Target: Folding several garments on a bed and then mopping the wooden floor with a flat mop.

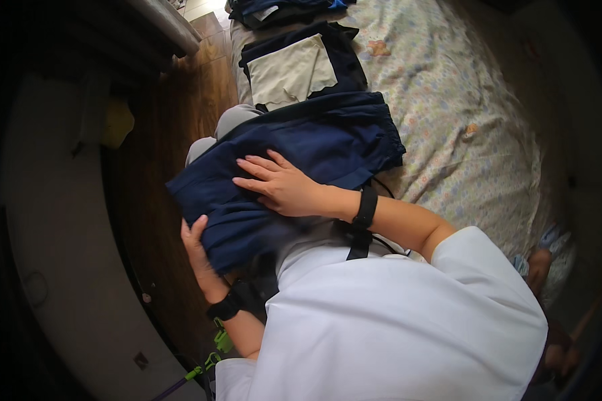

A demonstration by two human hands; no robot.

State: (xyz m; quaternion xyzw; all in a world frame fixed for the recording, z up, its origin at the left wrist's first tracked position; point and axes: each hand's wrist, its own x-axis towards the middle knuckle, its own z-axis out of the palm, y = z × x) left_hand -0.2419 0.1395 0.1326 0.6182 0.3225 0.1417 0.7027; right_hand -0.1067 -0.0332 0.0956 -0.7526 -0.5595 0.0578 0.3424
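A navy garment (321, 138), apparently shorts with a gathered elastic band at the right end, lies folded across my lap and onto the bed's edge. My right hand (287, 184) rests flat on top of its cloth, palm down and fingers spread. At the garment's left edge is my left hand (198, 253), its thumb over the cloth and the other fingers mostly hidden behind the edge. Beyond the garment, a folded cream cloth item (291, 70) with a wavy hem lies on dark folded clothing (348, 65).
A bed with a floral sheet (446, 115) extends to the right. More dark clothes (286, 11) are piled at its far end. Wooden flooring (205, 90) runs along the left, below a curtain (165, 22). Green plastic fittings (222, 341) sit near my left forearm. Shapes at the right rim are too dim to identify.
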